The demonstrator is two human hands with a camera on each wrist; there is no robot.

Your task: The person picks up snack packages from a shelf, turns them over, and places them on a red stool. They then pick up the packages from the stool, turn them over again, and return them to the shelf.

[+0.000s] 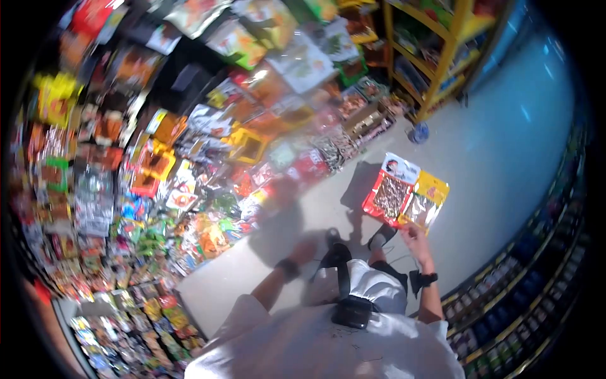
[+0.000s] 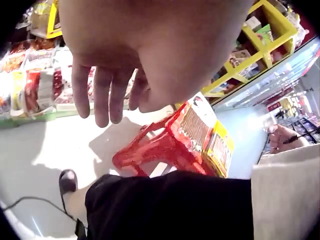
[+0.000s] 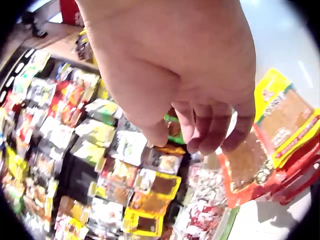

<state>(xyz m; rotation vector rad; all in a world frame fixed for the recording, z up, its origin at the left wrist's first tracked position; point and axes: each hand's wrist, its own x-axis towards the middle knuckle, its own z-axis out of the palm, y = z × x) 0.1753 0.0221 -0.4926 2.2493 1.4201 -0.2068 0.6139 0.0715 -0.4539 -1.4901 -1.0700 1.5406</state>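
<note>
Head: high, wide, forward-down. Wrists: close-up, looking along bare left grip (image 2: pixel 140 60), bare right grip (image 3: pixel 185 80). All share red-and-yellow plastic packets (image 1: pixel 391 196).

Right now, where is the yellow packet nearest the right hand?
In the head view, the yellow packet lies right of centre, immediately to the right of a red-edged packet and just above the right hand in the image.

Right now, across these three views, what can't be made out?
Left hand, head view: fingers blurred.
Right hand, left wrist view: finger placement too small and blurred.
Red stand, left wrist view: partly hidden by red and yellow packets.
Writing on most shelf packets, head view: too small and blurred.
</note>
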